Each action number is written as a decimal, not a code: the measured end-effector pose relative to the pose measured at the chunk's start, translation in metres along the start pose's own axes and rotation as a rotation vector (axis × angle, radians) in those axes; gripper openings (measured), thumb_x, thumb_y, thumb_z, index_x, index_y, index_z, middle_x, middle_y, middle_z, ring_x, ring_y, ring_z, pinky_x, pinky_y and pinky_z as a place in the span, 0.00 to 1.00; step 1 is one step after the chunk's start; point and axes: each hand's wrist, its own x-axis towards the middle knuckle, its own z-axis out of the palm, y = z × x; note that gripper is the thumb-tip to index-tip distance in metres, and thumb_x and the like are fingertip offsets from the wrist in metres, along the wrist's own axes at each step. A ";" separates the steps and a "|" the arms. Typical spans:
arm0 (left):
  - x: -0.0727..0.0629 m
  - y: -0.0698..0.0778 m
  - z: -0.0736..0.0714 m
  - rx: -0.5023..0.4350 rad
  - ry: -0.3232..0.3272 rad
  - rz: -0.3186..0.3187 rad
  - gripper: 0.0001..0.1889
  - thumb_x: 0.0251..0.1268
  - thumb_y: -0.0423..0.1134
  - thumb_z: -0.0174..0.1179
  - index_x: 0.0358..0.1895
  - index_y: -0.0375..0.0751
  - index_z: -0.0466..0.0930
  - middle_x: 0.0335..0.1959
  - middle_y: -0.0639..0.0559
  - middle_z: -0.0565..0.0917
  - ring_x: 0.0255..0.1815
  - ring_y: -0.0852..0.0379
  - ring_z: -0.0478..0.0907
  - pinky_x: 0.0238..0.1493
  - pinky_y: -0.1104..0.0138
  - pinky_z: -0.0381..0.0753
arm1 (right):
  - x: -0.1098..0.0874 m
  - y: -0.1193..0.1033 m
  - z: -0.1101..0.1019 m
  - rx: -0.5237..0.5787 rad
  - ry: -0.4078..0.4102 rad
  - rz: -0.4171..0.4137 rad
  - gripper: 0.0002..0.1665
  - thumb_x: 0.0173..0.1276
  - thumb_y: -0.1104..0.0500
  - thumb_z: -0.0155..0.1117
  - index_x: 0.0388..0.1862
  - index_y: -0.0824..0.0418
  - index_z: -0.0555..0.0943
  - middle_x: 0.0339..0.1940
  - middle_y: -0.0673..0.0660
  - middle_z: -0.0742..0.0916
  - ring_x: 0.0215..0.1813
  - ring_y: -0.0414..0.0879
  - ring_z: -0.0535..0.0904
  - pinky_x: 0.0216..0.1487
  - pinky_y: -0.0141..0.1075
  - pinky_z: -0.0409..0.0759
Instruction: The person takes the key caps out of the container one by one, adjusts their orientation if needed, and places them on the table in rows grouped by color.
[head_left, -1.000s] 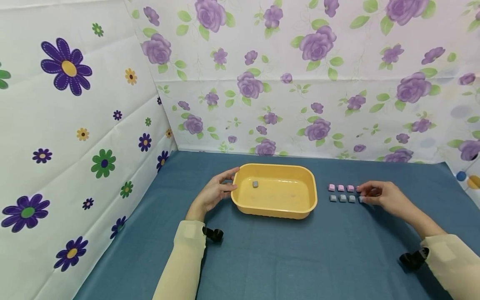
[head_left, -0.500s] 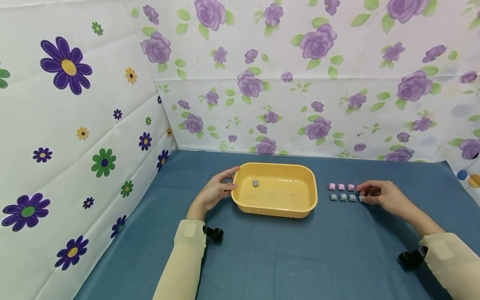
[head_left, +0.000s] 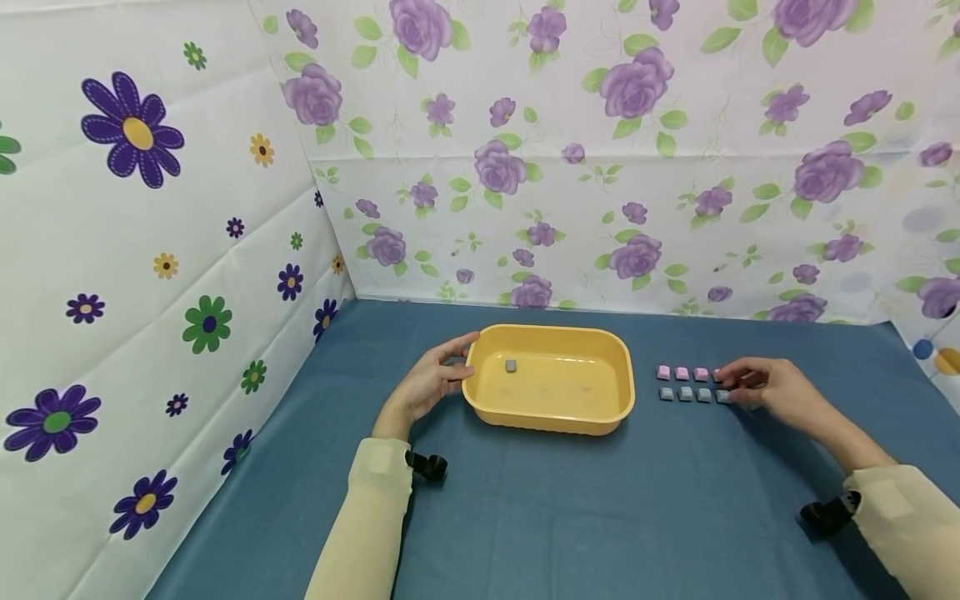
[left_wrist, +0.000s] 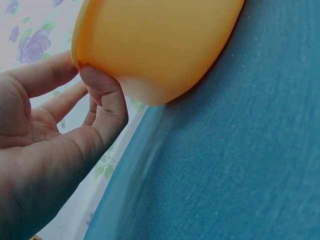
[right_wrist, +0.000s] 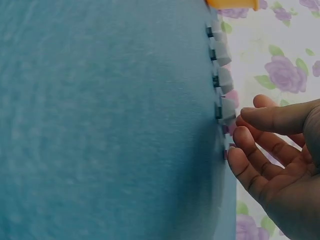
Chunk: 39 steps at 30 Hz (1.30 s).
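At the left end of a yellow plastic tray (head_left: pixel 551 421), my left hand (head_left: pixel 426 386) pinches the rim between thumb and fingers, as the left wrist view also shows. One small grey keycap-like block (head_left: pixel 511 366) lies inside the tray. To the tray's right, similar blocks form two short rows, pink blocks (head_left: pixel 682 373) behind and grey blocks (head_left: pixel 685 394) in front. My right hand (head_left: pixel 780 390) is at the right end of both rows, its thumb beside the last grey block (head_left: pixel 723 397) and a finger over the last pink one. In the right wrist view its fingers are loosely bent and apart.
A blue cloth (head_left: pixel 570 517) covers the table. White flowered sheets (head_left: pixel 450 167) hang behind and along the left side, meeting the table's back edge just behind the tray. Dark cameras (head_left: pixel 429 467) are strapped at both wrists.
My right thumb has drawn back slightly to the right, so the last grey block shows more fully. The left hand and the tray have stayed in place.
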 end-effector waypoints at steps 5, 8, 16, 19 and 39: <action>-0.001 0.001 0.001 0.004 0.001 0.002 0.34 0.75 0.26 0.58 0.80 0.51 0.66 0.58 0.42 0.68 0.47 0.49 0.77 0.43 0.66 0.83 | 0.000 -0.011 -0.011 -0.014 0.024 0.029 0.16 0.77 0.63 0.65 0.60 0.67 0.83 0.50 0.67 0.85 0.43 0.47 0.82 0.36 0.42 0.83; -0.001 0.001 0.001 0.003 -0.002 0.004 0.34 0.75 0.25 0.58 0.81 0.51 0.66 0.57 0.42 0.68 0.47 0.50 0.78 0.43 0.66 0.83 | 0.001 -0.018 -0.017 0.000 0.047 0.023 0.17 0.78 0.61 0.64 0.62 0.67 0.82 0.52 0.67 0.85 0.43 0.46 0.83 0.37 0.42 0.84; 0.000 -0.001 -0.001 -0.006 -0.009 0.001 0.33 0.76 0.26 0.58 0.81 0.51 0.66 0.56 0.44 0.68 0.44 0.53 0.78 0.42 0.66 0.82 | 0.014 -0.047 -0.021 0.068 0.078 -0.025 0.17 0.79 0.56 0.65 0.61 0.61 0.83 0.50 0.50 0.87 0.44 0.39 0.84 0.39 0.38 0.83; 0.000 -0.001 -0.001 -0.005 -0.007 0.001 0.33 0.76 0.26 0.58 0.81 0.51 0.66 0.57 0.44 0.68 0.43 0.53 0.77 0.42 0.66 0.82 | 0.021 -0.058 -0.017 0.076 0.076 -0.046 0.17 0.79 0.56 0.64 0.61 0.62 0.83 0.52 0.55 0.87 0.43 0.36 0.83 0.40 0.36 0.83; -0.002 0.001 0.000 -0.005 -0.012 0.001 0.34 0.76 0.26 0.58 0.81 0.51 0.65 0.57 0.43 0.68 0.44 0.52 0.77 0.42 0.66 0.81 | 0.045 -0.091 0.000 0.150 0.043 -0.074 0.19 0.82 0.52 0.60 0.62 0.61 0.83 0.55 0.60 0.85 0.47 0.44 0.81 0.40 0.38 0.82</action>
